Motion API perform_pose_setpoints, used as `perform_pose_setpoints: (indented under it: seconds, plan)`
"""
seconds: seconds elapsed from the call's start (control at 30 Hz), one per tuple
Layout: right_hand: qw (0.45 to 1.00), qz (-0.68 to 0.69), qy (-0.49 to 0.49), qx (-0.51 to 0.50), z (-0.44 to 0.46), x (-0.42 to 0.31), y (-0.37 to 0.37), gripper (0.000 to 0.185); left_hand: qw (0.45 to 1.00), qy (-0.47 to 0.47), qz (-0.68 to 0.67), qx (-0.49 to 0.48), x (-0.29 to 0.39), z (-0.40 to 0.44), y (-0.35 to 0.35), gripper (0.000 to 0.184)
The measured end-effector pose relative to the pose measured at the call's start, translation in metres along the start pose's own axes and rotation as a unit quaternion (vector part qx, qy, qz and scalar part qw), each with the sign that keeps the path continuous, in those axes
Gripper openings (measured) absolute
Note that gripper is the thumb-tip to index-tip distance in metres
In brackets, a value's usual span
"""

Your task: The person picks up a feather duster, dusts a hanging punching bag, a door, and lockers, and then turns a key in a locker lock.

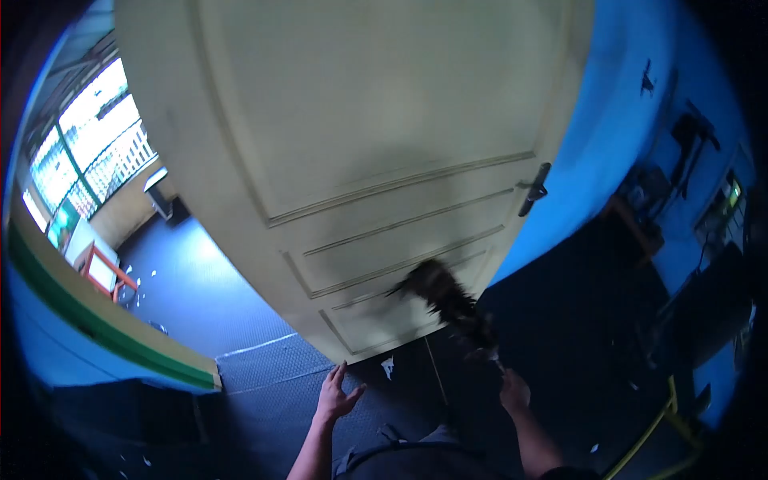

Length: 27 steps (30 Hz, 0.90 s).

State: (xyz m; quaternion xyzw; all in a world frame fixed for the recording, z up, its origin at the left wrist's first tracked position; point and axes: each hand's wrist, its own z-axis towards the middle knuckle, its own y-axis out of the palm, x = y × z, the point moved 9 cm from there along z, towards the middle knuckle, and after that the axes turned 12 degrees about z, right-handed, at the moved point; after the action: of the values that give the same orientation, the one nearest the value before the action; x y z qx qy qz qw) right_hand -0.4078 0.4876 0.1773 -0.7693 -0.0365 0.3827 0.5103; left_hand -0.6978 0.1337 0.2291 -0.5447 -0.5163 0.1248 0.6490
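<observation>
A cream panelled door (384, 104) with a dark handle (534, 190) stands ajar in front of me. My right hand (515, 392), at the lower right of centre, is closed around the light handle of a dark feather duster (452, 302). The duster's feathers point up and left, over the lower part of the door; whether they touch it I cannot tell. Near the door's bottom corner my left hand (337, 395) is empty, with its thumb and fingers apart.
Left of the door, an opening shows a lit floor (188, 272), a red-framed item (102, 270) and a window (92, 144). A blue wall (608, 120) and a yellow metal frame (648, 428) are on the right. White scraps (388, 368) lie on the dark floor.
</observation>
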Motion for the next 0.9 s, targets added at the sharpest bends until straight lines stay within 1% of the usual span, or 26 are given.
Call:
perform_pose_setpoints:
  seconds: [0.07, 0.1, 0.17, 0.2, 0.27, 0.3, 0.33, 0.37, 0.4, 0.47, 0.5, 0.53, 0.57, 0.6, 0.63, 0.67, 0.7, 0.73, 0.77, 0.8, 0.87, 0.9]
  plan:
    - [0.984, 0.11, -0.034, 0.136, -0.023, 0.024, -0.009, 0.028, 1.0, 0.015, 0.013, -0.019, 0.017, 0.007, 0.005, 0.08]
    - [0.983, 0.115, -0.015, 0.144, -0.033, 0.031, -0.004, 0.028, 1.0, 0.017, 0.014, -0.019, 0.027, 0.014, 0.008, 0.08]
    - [0.986, 0.139, -0.062, 0.062, -0.046, 0.003, 0.024, 0.024, 0.998, 0.042, 0.024, -0.031, 0.056, 0.031, 0.015, 0.08]
    - [0.985, 0.146, -0.044, 0.076, -0.049, -0.007, 0.02, 0.024, 0.997, 0.067, 0.024, -0.034, 0.073, 0.038, 0.018, 0.08]
    - [0.992, 0.122, 0.022, -0.022, -0.048, -0.018, 0.032, 0.021, 0.992, 0.108, 0.035, -0.046, 0.1, 0.049, 0.028, 0.08]
    - [0.99, 0.135, 0.035, -0.013, -0.043, -0.005, 0.04, 0.021, 0.989, 0.129, 0.054, -0.053, 0.114, 0.054, 0.033, 0.08]
    - [0.977, 0.194, 0.026, 0.083, -0.029, 0.011, 0.038, 0.021, 0.984, 0.149, 0.074, -0.058, 0.125, 0.059, 0.038, 0.08]
    - [0.952, 0.247, 0.017, 0.179, -0.022, 0.027, 0.036, 0.02, 0.977, 0.187, 0.087, -0.056, 0.135, 0.063, 0.043, 0.08]
    - [0.947, 0.26, 0.029, 0.186, -0.011, 0.039, 0.042, 0.02, 0.973, 0.198, 0.1, -0.064, 0.146, 0.067, 0.046, 0.08]
    - [0.922, 0.271, 0.169, 0.217, 0.008, 0.074, 0.045, 0.019, 0.965, 0.218, 0.129, -0.061, 0.169, 0.072, 0.049, 0.077]
    - [0.914, 0.286, 0.185, 0.22, 0.011, 0.076, 0.043, 0.019, 0.96, 0.242, 0.126, -0.057, 0.174, 0.077, 0.055, 0.077]
    - [0.918, 0.295, 0.163, 0.209, 0.014, 0.067, 0.034, 0.02, 0.954, 0.254, 0.144, -0.066, 0.183, 0.083, 0.059, 0.077]
    - [0.921, 0.304, 0.139, 0.2, 0.018, 0.061, 0.031, 0.02, 0.943, 0.27, 0.183, -0.063, 0.195, 0.089, 0.063, 0.076]
    - [0.912, 0.319, 0.154, 0.206, 0.021, 0.061, 0.037, 0.02, 0.931, 0.284, 0.22, -0.061, 0.207, 0.096, 0.067, 0.076]
    - [0.906, 0.333, 0.114, 0.234, 0.023, 0.05, 0.042, 0.019, 0.92, 0.281, 0.265, -0.065, 0.214, 0.106, 0.069, 0.075]
    - [0.899, 0.344, 0.078, 0.26, 0.022, 0.039, 0.048, 0.018, 0.912, 0.291, 0.28, -0.079, 0.218, 0.119, 0.075, 0.075]
    - [0.892, 0.355, 0.098, 0.261, 0.026, 0.04, 0.061, 0.018, 0.888, 0.317, 0.328, -0.063, 0.225, 0.133, 0.081, 0.074]
    - [0.885, 0.381, 0.169, 0.208, 0.035, 0.047, 0.089, 0.018, 0.861, 0.343, 0.374, -0.047, 0.236, 0.147, 0.087, 0.073]
    - [0.871, 0.404, 0.235, 0.151, 0.04, 0.055, 0.119, 0.017, 0.848, 0.338, 0.403, -0.066, 0.239, 0.163, 0.098, 0.073]
    - [0.862, 0.418, 0.245, 0.149, 0.037, 0.066, 0.138, 0.017, 0.838, 0.343, 0.417, -0.075, 0.244, 0.165, 0.108, 0.073]
    - [0.853, 0.418, 0.282, 0.138, 0.045, 0.072, 0.185, 0.016, 0.776, 0.372, 0.506, -0.068, 0.239, 0.189, 0.124, 0.073]
    - [0.825, 0.451, 0.312, 0.136, 0.041, 0.073, 0.197, 0.016, 0.76, 0.361, 0.534, -0.084, 0.238, 0.195, 0.133, 0.075]
